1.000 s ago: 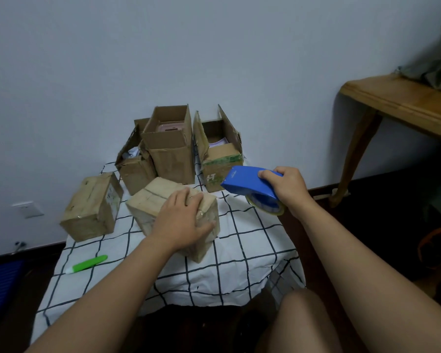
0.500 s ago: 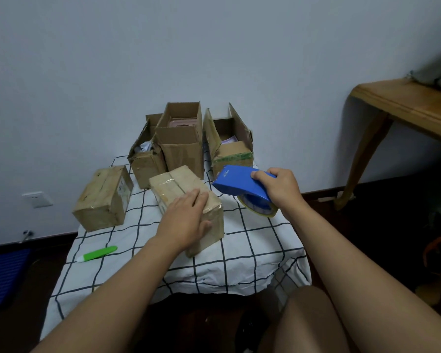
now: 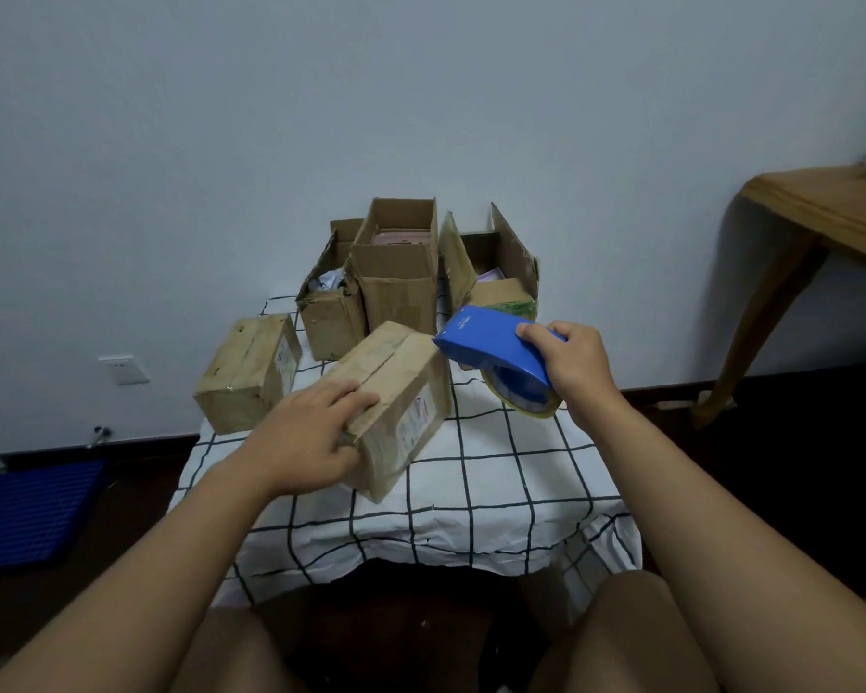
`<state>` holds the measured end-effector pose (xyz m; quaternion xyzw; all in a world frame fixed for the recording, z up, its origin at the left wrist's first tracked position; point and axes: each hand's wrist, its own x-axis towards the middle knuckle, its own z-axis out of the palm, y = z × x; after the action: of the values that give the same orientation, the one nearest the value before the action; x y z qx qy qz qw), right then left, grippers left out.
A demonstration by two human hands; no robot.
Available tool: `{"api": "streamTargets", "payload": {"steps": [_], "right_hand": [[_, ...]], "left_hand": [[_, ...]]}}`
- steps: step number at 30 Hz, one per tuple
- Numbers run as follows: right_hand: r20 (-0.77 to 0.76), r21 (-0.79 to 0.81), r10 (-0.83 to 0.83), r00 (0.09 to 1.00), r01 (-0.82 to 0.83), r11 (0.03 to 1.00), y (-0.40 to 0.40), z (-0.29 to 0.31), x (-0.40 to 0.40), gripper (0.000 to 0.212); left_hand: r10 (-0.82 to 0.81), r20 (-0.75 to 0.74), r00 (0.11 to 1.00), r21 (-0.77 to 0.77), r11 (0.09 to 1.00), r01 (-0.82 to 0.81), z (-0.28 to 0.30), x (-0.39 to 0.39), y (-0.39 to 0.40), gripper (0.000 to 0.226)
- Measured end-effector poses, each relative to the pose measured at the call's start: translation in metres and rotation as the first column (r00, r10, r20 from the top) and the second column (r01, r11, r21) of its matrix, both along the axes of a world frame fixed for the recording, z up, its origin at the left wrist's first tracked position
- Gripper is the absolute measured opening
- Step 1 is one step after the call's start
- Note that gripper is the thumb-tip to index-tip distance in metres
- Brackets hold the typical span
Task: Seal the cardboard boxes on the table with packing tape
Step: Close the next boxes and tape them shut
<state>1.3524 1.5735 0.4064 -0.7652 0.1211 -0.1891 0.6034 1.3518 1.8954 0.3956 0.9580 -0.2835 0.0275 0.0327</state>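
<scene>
A closed cardboard box [image 3: 401, 387] lies askew in the middle of the checked tablecloth [image 3: 496, 472]. My left hand [image 3: 306, 437] grips its near end, fingers on top and thumb against the end face. My right hand [image 3: 576, 367] holds a blue tape dispenser [image 3: 491, 342] just right of the box, its nose close to the box's far corner; the yellowish tape roll [image 3: 526, 402] hangs below. Another closed box [image 3: 246, 372] sits at the left. Three open boxes stand at the back: a tall one [image 3: 396, 282], a low one [image 3: 328, 312] and one on the right [image 3: 501, 272].
A wooden table [image 3: 831, 212] with a curved leg stands at the right. On the floor at the left lies a blue mat [image 3: 26, 512], with a wall socket [image 3: 123, 370] above it. My knees are at the bottom edge.
My left hand has turned the middle box so its far end swings right toward the dispenser. The dispenser stays beside it. The view shifted, and my arm now covers the green item.
</scene>
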Motion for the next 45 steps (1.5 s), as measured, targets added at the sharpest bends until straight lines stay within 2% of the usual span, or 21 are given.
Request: {"api": "streamTargets", "payload": {"steps": [4,7,9,14,17,18,22,27,29,34,41,45], "right_hand": [[0.005,0.000,-0.004,1.000,0.004,1.000,0.012,0.001,0.002,0.035],[0.007,-0.006,-0.006,1.000,0.006,1.000,0.015,0.003,0.001,0.035],[0.028,0.007,-0.005,1.000,0.005,1.000,0.015,0.006,0.000,0.036],[0.055,0.023,-0.018,0.998,0.016,1.000,0.014,0.013,0.000,0.033],[0.065,0.022,-0.014,0.998,0.013,1.000,0.018,0.011,0.002,0.033],[0.065,0.020,-0.008,0.998,0.007,1.000,0.019,0.010,0.002,0.033],[0.055,-0.001,0.002,0.998,-0.002,1.000,0.024,0.007,0.003,0.029],[0.069,-0.003,-0.010,0.998,0.010,1.000,0.024,0.008,0.005,0.031],[0.069,-0.005,-0.019,0.997,0.019,1.000,0.021,0.007,0.004,0.030],[0.055,-0.018,-0.039,0.998,0.040,0.999,0.012,0.000,0.003,0.030],[0.057,-0.016,-0.059,0.997,0.060,0.998,0.000,0.000,0.002,0.044],[0.046,-0.020,-0.074,0.996,0.075,0.997,-0.006,-0.002,0.000,0.042]], "left_hand": [[0.125,0.091,0.988,-0.064,0.991,-0.120,-0.007,-0.009,-0.027,0.066],[0.152,0.159,0.976,-0.108,0.985,-0.136,-0.013,-0.007,-0.031,0.037],[0.158,0.116,0.981,-0.122,0.982,-0.144,-0.016,-0.003,-0.021,0.032],[0.214,0.149,0.965,-0.064,0.976,-0.206,-0.020,0.001,0.002,0.052],[0.277,0.104,0.955,-0.061,0.960,-0.272,-0.024,0.000,0.000,0.079],[0.284,0.115,0.952,-0.050,0.959,-0.280,-0.025,0.000,-0.002,0.081],[0.284,0.232,0.931,-0.033,0.958,-0.284,-0.023,-0.001,-0.007,0.063],[0.222,0.167,0.961,0.000,0.974,-0.226,-0.026,-0.003,-0.035,0.090],[0.235,0.121,0.964,-0.009,0.972,-0.236,-0.029,-0.001,-0.047,0.094],[0.303,0.139,0.943,-0.046,0.953,-0.300,-0.033,0.001,-0.059,0.100],[0.207,0.165,0.964,-0.070,0.978,-0.198,-0.041,-0.007,-0.080,0.076],[0.218,0.176,0.960,-0.084,0.975,-0.206,-0.038,-0.005,-0.082,0.079]]}}
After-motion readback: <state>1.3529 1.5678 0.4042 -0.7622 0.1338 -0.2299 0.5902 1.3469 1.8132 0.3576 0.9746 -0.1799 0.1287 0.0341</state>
